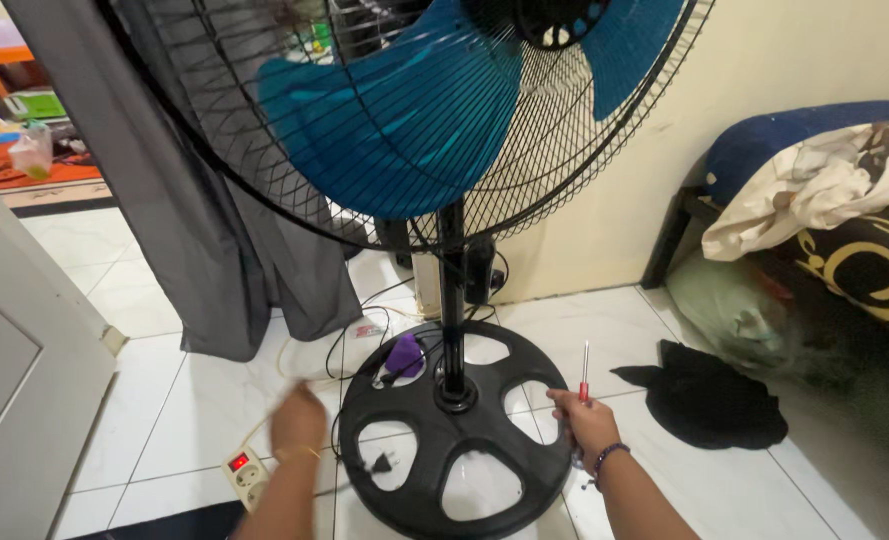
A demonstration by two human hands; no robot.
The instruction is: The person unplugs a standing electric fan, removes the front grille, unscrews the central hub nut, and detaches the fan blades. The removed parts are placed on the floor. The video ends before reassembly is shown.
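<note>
Standing fan [444, 130], floor model: black wire cage with blue blades filling the upper part of the view, a black pole [451, 300] running straight down from it, and a round black base [454, 440] with cut-out openings resting on white floor tiles [194, 400]. Position relative to the person: directly ahead and between the two hands, long axis upright, the base at hand level and the cage well above. Right hand [586, 425]: closed around a screwdriver [584, 372] with a red handle, shaft pointing up, the hand touching or just beside the right rim of the base; it appears the nearer hand to the base. Left hand [297, 420]: blurred, hanging just left of the base rim above the floor, apparently holding nothing; how far its fingers are spread cannot be told. Accessories nearby: a white power strip [245, 474] with a red switch on the tiles just left of the left wrist, a black plug [382, 463] lying in one of the base openings, a purple object [402, 355] at the far edge of the base, loose cables around it. Surroundings: a grey curtain [214, 200] to the left, a dark cloth [709, 395] on the floor to the right, bedding [824, 190] beyond it.
</note>
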